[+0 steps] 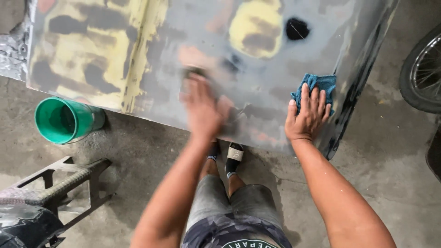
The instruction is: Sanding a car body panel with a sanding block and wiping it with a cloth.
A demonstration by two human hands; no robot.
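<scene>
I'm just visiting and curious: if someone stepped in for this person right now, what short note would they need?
Left hand: blurred, flat on the grey panel, apparently pressing a dark pad; grip unclear.
Right hand: fingers spread, pressing a blue cloth on the panel's right side.
Green bucket stands on the floor, left.
Done: panel shows yellow and pink patches rubbed through.
Left: cannot tell.

The left hand point(202, 108) is motion-blurred, hiding whatever it presses on the grey panel point(161, 87). Right of the panel, a wheel point(422, 73) is cut off by the edge.
</scene>
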